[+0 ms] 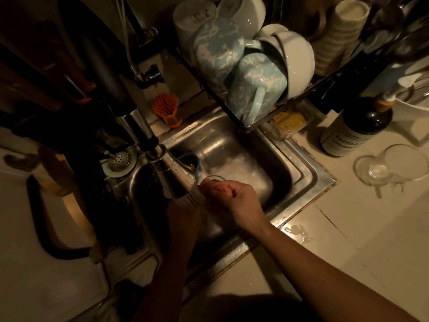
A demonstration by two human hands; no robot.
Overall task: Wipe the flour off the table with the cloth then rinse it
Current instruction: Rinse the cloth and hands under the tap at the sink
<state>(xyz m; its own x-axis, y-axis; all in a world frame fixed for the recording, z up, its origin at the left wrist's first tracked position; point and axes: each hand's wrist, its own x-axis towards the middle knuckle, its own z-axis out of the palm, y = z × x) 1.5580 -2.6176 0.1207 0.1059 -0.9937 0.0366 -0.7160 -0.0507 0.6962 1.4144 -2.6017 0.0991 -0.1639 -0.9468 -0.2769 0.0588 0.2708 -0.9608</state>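
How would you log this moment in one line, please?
step: rinse | cloth: gripped by left hand, right hand | where: over sink

Right hand (232,198) over the sink's (308,175) near-left part; left hand (183,219) just left of it, cloth (195,196) between them. Faucet (162,161) left-behind both hands. Dish rack (246,126) with mugs (255,89) behind. Bottle (355,131), tipped glass mug (392,168) on counter (348,240), well right. Strainer (119,159) far left.
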